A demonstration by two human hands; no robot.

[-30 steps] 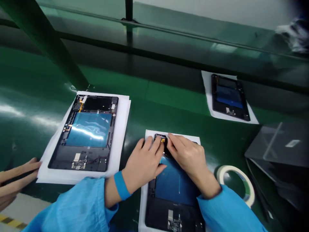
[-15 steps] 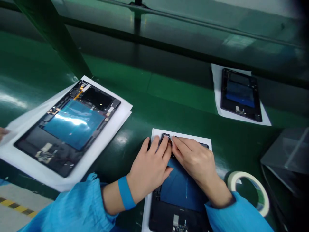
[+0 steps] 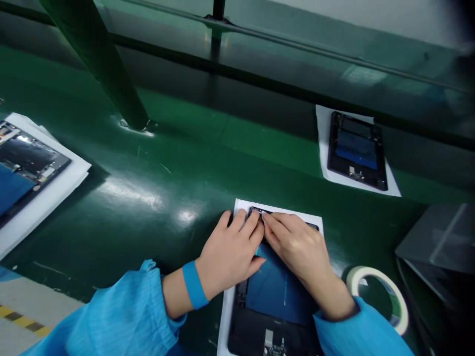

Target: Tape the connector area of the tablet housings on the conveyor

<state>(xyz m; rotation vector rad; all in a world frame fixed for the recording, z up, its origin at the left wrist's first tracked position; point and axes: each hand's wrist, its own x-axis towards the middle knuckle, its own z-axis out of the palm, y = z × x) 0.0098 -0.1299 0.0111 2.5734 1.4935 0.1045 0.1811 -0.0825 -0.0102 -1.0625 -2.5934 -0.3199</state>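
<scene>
An open tablet chassis (image 3: 276, 296) with a blue panel lies on a white sheet (image 3: 241, 205) in front of me. Both hands rest on its far left corner. My left hand (image 3: 232, 252) lies flat with fingers stretched toward the corner. My right hand (image 3: 295, 244) presses its fingertips together on a small part there, which I cannot make out. The fingertips of the two hands touch.
A second open tablet on white sheets (image 3: 25, 168) sits at the far left edge of the green belt (image 3: 166, 168). A third tablet on a sheet (image 3: 356, 151) lies far right. A roll of tape (image 3: 378, 296) and a clear box (image 3: 438, 242) are on the right. A green post (image 3: 100, 64) stands behind.
The left tablet on its sheets has slid away to the left, mostly out of view; another person's hand was at it. My hands stay on the near tablet's corner.
</scene>
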